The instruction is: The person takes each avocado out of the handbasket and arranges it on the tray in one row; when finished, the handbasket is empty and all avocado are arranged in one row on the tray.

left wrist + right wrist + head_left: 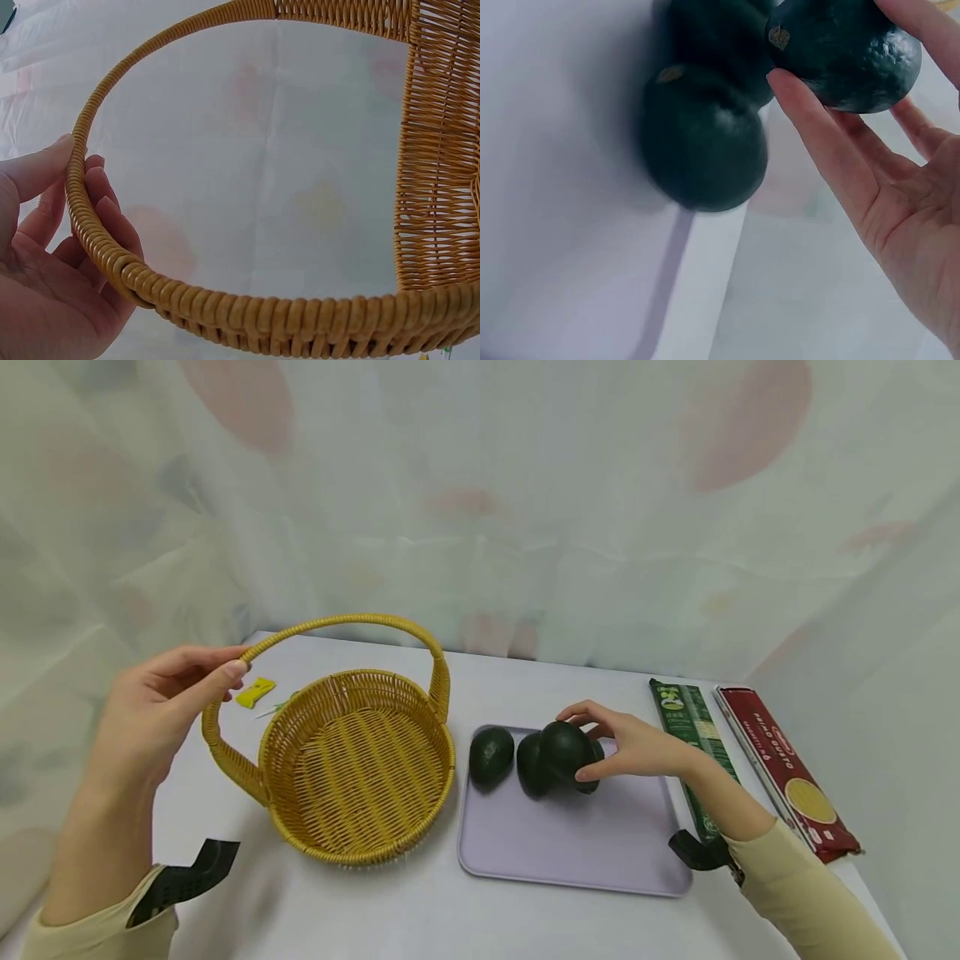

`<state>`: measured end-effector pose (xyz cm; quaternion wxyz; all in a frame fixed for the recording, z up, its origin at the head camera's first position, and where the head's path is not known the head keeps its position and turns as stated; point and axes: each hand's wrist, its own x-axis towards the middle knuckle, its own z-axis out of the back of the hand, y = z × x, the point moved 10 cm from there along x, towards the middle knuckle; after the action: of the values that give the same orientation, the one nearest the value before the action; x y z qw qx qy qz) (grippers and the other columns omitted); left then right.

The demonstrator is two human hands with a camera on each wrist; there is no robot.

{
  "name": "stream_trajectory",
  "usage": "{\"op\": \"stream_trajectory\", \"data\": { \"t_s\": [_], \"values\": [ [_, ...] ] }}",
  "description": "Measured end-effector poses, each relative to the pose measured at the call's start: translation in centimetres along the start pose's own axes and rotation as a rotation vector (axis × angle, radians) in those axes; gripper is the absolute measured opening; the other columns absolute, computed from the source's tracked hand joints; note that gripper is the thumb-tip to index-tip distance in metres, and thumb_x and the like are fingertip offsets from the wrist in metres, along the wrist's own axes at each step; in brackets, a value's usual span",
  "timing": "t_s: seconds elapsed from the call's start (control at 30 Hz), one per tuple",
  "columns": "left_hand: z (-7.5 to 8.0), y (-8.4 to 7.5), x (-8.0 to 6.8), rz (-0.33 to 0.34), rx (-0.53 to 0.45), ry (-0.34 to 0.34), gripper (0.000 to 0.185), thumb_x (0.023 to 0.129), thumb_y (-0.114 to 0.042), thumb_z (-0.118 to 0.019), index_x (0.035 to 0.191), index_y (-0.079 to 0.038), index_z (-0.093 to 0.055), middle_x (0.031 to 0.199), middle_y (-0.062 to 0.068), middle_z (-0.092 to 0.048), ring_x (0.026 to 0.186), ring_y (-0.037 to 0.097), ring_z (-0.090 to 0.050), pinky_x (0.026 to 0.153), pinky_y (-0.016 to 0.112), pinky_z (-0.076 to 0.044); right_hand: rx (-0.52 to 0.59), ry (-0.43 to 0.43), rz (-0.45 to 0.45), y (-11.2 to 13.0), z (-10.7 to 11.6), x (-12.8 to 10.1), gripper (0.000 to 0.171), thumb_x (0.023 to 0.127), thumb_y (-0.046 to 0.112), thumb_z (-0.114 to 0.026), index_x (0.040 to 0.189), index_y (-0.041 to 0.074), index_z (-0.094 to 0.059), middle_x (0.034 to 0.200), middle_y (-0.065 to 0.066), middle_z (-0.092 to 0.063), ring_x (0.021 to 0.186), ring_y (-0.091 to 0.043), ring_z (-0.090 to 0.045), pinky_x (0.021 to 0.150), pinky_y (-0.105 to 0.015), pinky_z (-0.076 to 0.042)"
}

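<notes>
The basket (360, 768) sat left of the tray (570, 843), its handle pinched by the left hand (150, 710). The right hand (637, 747) curled round an avocado (564, 750) over the tray; a firm, gentle grip looked wise, as the skin seemed slippery.

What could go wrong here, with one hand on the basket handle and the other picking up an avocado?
The right hand holds the avocado only between fingertips and thumb, so it might slip and fall onto the other avocados or the tray. The left hand only pinches the handle of the basket lightly, so the basket could perhaps tip or slide if bumped.
</notes>
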<state>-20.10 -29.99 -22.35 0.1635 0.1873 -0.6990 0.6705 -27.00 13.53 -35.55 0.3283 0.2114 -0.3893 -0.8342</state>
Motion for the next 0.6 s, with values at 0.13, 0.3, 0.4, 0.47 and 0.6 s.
{"op": "stream_trajectory", "data": {
  "t_s": [0.13, 0.3, 0.4, 0.47, 0.6],
  "values": [
    [0.1, 0.1, 0.0, 0.000, -0.020, 0.003, 0.017, 0.087, 0.018, -0.058, 0.103, 0.016, -0.065, 0.097, 0.009, -0.072, 0.074, 0.016, -0.060, 0.066, 0.019, -0.051, 0.038, -0.033, -0.039, -1.5, 0.5, -1.5, 0.067, 0.081, 0.028, -0.082, 0.136, 0.025, -0.045, 0.139, -0.003, -0.046, 0.119, -0.025, -0.054, 0.096, -0.049, -0.045],
    [0.1, 0.1, 0.0, 0.004, -0.025, 0.001, 0.017, 0.087, 0.018, -0.058, 0.103, 0.017, -0.065, 0.096, 0.009, -0.072, 0.073, 0.017, -0.060, 0.065, 0.019, -0.051, 0.115, -0.093, -0.123, -3.6, 0.9, -3.3, 0.067, 0.082, 0.026, -0.081, 0.137, 0.028, -0.043, 0.140, -0.007, -0.044, 0.117, -0.030, -0.054, 0.087, -0.049, -0.048],
    [0.1, 0.2, 0.0, 0.003, -0.033, 0.005, 0.018, 0.088, 0.018, -0.057, 0.104, 0.017, -0.065, 0.097, 0.010, -0.072, 0.074, 0.017, -0.060, 0.066, 0.019, -0.051, 0.170, -0.133, -0.167, -4.7, 1.1, -4.3, 0.067, 0.083, 0.024, -0.080, 0.138, 0.028, -0.042, 0.140, -0.010, -0.044, 0.120, -0.034, -0.052, 0.081, -0.047, -0.051],
    [0.1, 0.2, 0.0, 0.002, -0.033, 0.004, 0.018, 0.088, 0.018, -0.057, 0.104, 0.017, -0.065, 0.097, 0.010, -0.072, 0.074, 0.017, -0.060, 0.066, 0.019, -0.051, 0.210, -0.156, -0.189, -5.3, 1.1, -5.0, 0.067, 0.084, 0.022, -0.078, 0.139, 0.026, -0.041, 0.139, -0.013, -0.043, 0.120, -0.036, -0.051, 0.077, -0.047, -0.054],
    [0.2, 0.2, 0.0, 0.012, -0.023, -0.007, 0.019, 0.088, 0.017, -0.058, 0.105, 0.016, -0.065, 0.096, 0.009, -0.072, 0.074, 0.017, -0.060, 0.065, 0.019, -0.051, 0.290, -0.215, -0.244, -6.7, 1.3, -6.0, 0.067, 0.086, 0.018, -0.076, 0.141, 0.022, -0.038, 0.134, -0.018, -0.044, 0.116, -0.033, -0.055, 0.077, -0.045, -0.056]
  ]
}}
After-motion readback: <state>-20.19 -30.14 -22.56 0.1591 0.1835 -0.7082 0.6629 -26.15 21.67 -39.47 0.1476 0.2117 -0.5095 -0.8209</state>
